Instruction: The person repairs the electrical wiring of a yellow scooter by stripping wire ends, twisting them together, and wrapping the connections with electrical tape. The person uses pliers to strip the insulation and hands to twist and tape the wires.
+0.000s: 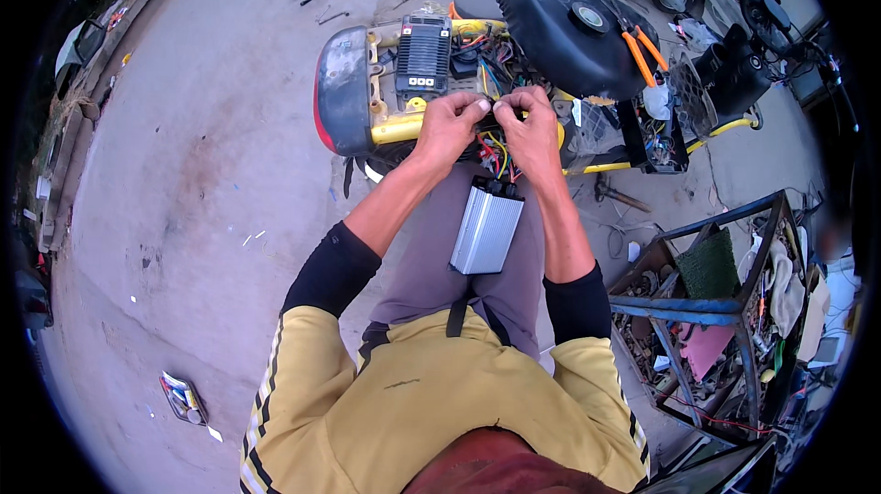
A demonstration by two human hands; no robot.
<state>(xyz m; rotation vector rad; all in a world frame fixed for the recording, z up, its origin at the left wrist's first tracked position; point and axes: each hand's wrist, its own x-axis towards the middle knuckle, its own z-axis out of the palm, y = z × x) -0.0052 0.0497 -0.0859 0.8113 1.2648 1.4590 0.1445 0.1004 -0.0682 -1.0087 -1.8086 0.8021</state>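
Wiring step in hand, I judge. Fingers of my left hand (450,130) and right hand (532,134) pinch what looks like dark wiring (491,101); exact part too small to tell. Silver finned box (488,228) rests on my lap (413,278), coloured leads (502,151) rising toward the yellow frame (395,132). Next probably calls for steady hands, leads slack.

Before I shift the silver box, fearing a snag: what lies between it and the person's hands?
In the head view, coloured wires, including red and yellow, lie between the silver box and the left hand and right hand.
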